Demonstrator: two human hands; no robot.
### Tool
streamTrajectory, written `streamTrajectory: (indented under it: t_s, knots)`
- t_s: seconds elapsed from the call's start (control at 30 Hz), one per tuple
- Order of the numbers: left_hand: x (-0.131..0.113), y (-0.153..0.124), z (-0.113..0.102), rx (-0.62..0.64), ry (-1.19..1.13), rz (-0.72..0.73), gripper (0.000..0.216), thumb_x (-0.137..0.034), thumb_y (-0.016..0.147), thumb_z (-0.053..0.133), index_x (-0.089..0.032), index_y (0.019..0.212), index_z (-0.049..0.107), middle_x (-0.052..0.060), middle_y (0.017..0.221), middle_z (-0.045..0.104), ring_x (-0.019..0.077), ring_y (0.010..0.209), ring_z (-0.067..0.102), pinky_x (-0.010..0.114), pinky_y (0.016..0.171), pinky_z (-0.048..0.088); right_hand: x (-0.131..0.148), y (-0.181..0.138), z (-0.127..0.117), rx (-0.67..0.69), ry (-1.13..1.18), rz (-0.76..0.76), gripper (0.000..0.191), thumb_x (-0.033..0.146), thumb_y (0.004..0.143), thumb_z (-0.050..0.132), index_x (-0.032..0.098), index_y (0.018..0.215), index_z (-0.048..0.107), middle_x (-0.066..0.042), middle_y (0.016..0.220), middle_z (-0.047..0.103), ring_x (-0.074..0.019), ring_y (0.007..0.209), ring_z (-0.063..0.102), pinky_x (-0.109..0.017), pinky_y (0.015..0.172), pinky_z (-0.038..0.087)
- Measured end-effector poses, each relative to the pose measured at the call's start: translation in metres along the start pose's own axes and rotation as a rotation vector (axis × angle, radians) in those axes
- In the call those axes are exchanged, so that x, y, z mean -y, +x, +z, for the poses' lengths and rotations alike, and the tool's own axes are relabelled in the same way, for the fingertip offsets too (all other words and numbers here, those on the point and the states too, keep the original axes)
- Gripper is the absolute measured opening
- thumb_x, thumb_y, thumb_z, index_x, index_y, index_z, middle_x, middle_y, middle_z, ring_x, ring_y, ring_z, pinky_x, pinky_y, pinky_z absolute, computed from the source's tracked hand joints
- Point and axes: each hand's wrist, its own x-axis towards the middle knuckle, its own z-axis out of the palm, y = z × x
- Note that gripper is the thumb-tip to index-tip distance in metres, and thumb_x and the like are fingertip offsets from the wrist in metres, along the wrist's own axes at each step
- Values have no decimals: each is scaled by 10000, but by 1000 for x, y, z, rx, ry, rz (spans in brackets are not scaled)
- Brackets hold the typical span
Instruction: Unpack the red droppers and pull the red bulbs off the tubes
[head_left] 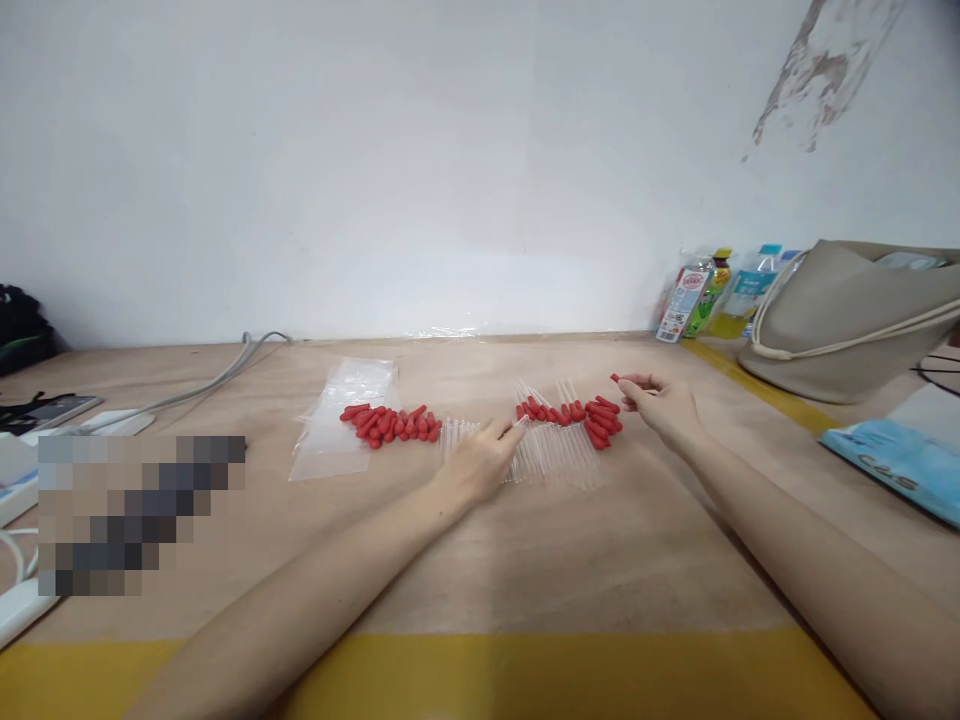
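My right hand point(664, 408) is raised a little over the table, closed in a pinch on a red rubber bulb point(615, 378). Thin clear dropper tubes point(555, 455) lie side by side in a row at the middle. Over that row, my left hand point(480, 462) is closed, its fingertips at the end of one clear tube; the hand hides part of the row. Between the hands is a pile of red rubber bulbs point(602, 422). Beside it, several droppers with red bulbs point(551, 410) lie with their tubes pointing away. More red bulbs point(390, 424) are heaped on the left.
Clear plastic bags point(341, 450) lie flat under the left heap. A carton point(684, 300), drink bottles point(750, 290) and a beige bag point(847, 320) stand at the back right. A blue packet point(896, 465) is at the right. A grey cable point(202, 385) runs along the left.
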Motion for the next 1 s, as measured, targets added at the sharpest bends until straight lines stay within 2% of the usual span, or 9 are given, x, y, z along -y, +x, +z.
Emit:
streamTrajectory:
  t_s: [0.1, 0.2, 0.37, 0.47, 0.6, 0.7, 0.8, 0.9, 1.0]
  knots:
    - [-8, 1, 4, 4, -44, 27, 193, -39, 769, 384, -157, 754, 535, 58, 784, 534, 168, 735, 524, 284, 665, 468, -4, -6, -1, 62, 47, 44, 239, 285, 624, 648, 135, 805, 604, -27, 661, 595, -111, 544, 557, -252, 560, 483]
    - [-14, -1, 4, 6, -143, 24, 160, -77, 775, 398, -149, 738, 536, 68, 806, 535, 163, 754, 526, 280, 693, 475, -6, -8, -3, 61, -46, 11, 278, 322, 584, 678, 128, 768, 603, -30, 648, 598, -108, 530, 537, -237, 512, 447]
    - [-19, -3, 4, -19, -262, -4, 168, -215, 800, 434, -127, 747, 567, 88, 842, 532, 169, 766, 525, 293, 720, 474, -9, -6, -6, 31, -255, -108, 359, 450, 565, 662, 130, 727, 640, -34, 645, 614, -91, 500, 474, -224, 470, 363]
    - [-19, -4, 4, -28, -285, -11, 196, -277, 791, 467, -117, 768, 579, 98, 851, 525, 179, 772, 514, 302, 717, 470, -7, -8, -6, 30, -313, -107, 388, 480, 560, 654, 130, 727, 658, -20, 596, 593, -76, 450, 416, -222, 438, 320]
    - [-19, -7, 4, -103, -266, 24, 283, -364, 778, 495, -113, 864, 593, 111, 900, 528, 203, 819, 491, 338, 741, 449, -14, -8, -4, 72, -336, -59, 444, 521, 575, 634, 124, 769, 673, 16, 471, 509, -76, 406, 380, -218, 407, 279]
    - [-18, -9, 2, -156, -233, 28, 300, -391, 775, 497, -143, 909, 601, 107, 945, 541, 214, 843, 486, 365, 744, 428, -27, -1, -4, 23, -326, -87, 487, 555, 619, 583, 122, 822, 678, 31, 451, 465, -77, 399, 356, -216, 396, 260]
    - [-19, -11, 0, -170, -214, 4, 297, -401, 777, 496, -167, 920, 609, 99, 986, 551, 226, 885, 488, 379, 753, 410, -37, 8, -6, -48, -290, -126, 489, 555, 685, 511, 127, 855, 677, 17, 508, 503, -86, 431, 389, -216, 418, 285]
    - [-20, -11, -2, -158, -208, -22, 293, -399, 780, 494, -176, 924, 617, 94, 1005, 559, 234, 918, 490, 388, 772, 399, -33, 10, -8, -74, -331, -145, 468, 529, 723, 474, 131, 864, 675, 2, 554, 546, -98, 467, 427, -219, 450, 307]
    - [-19, -12, -3, -135, -213, -36, 317, -411, 762, 508, -174, 942, 617, 99, 1032, 557, 239, 949, 492, 397, 802, 396, -15, 5, -3, -37, -516, -233, 405, 501, 721, 486, 156, 803, 681, -7, 576, 578, -113, 504, 467, -224, 477, 316]
